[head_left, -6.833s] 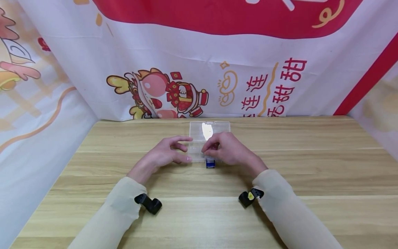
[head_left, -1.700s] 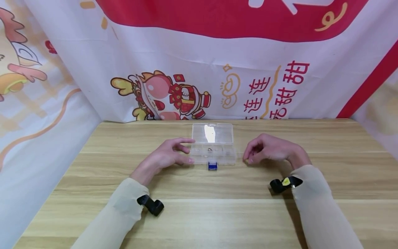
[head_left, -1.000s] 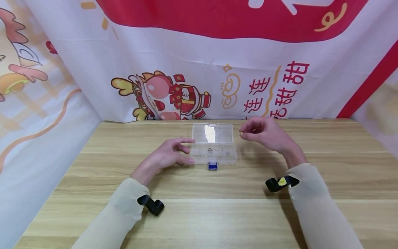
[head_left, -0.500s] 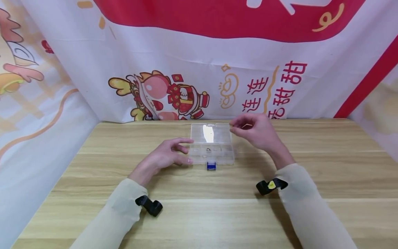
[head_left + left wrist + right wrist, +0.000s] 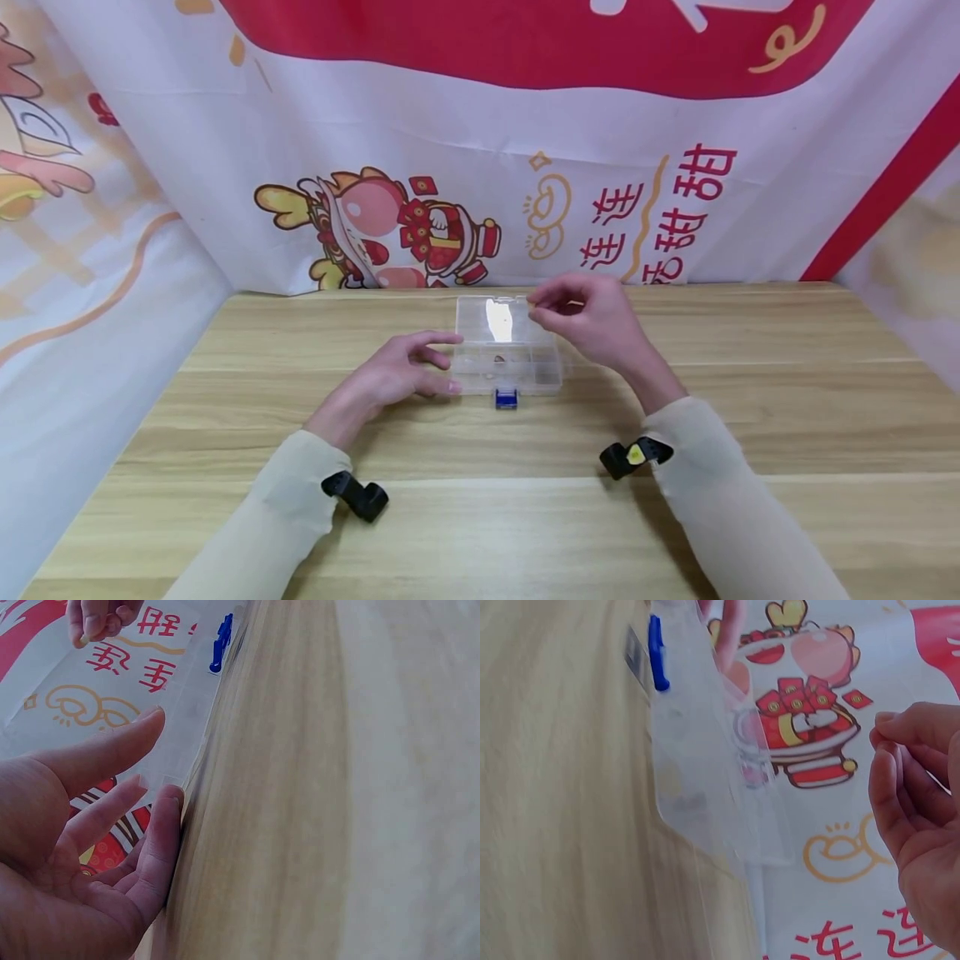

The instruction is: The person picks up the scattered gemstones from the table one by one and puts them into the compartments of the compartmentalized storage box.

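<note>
A clear plastic compartment box (image 5: 517, 375) lies on the wooden table (image 5: 480, 517) with its lid (image 5: 504, 318) open toward the back and a blue latch (image 5: 507, 398) at its front. A small dark piece (image 5: 498, 359) sits in a middle compartment. My left hand (image 5: 450, 362) rests on the table with straight fingers touching the box's left end, as the left wrist view shows (image 5: 142, 787). My right hand (image 5: 536, 308) hovers over the box's back right corner and pinches a tiny pale-yellow piece (image 5: 85, 637) between thumb and fingers. In the right wrist view the box (image 5: 705, 772) lies left of those curled fingers (image 5: 889, 750).
A printed cloth banner (image 5: 480, 167) closes off the back and both sides of the table. Black wrist cameras sit under my left sleeve (image 5: 356, 496) and right sleeve (image 5: 626, 457). Bare wood stretches in front and to both sides of the box.
My right hand rose from the table right of the box and moved left over the box's back right corner, still pinching the tiny piece. The left hand stayed put.
</note>
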Motion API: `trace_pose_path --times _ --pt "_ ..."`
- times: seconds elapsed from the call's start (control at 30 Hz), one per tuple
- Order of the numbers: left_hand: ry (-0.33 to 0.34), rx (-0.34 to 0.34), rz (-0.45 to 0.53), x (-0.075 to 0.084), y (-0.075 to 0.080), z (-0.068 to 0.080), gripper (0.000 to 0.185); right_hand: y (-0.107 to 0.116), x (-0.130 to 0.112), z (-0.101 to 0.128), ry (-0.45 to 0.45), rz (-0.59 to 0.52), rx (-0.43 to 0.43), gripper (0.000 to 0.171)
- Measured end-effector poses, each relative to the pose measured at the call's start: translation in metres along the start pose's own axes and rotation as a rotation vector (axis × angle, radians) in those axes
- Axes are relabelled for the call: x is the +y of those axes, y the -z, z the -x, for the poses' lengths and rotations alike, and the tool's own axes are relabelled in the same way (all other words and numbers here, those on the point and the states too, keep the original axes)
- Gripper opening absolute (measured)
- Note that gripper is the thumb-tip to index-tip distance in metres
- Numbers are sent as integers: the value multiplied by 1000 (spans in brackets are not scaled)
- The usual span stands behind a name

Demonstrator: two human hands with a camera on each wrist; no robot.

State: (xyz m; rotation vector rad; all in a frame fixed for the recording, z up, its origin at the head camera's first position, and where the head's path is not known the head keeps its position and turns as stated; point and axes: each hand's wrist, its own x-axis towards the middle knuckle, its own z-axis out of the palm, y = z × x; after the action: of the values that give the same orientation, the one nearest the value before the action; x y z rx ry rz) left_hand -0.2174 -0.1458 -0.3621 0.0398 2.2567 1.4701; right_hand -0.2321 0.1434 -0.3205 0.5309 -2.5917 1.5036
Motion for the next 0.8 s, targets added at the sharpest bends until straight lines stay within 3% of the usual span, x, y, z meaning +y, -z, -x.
trace_pose_path --times 0.4,0.8 --pt "7 5 -15 -1 5 4 70 -35 -13 2 -21 -1 -41 11" --pt "-11 -11 -13 0 2 0 69 -72 -21 11 -138 19 -137 10"
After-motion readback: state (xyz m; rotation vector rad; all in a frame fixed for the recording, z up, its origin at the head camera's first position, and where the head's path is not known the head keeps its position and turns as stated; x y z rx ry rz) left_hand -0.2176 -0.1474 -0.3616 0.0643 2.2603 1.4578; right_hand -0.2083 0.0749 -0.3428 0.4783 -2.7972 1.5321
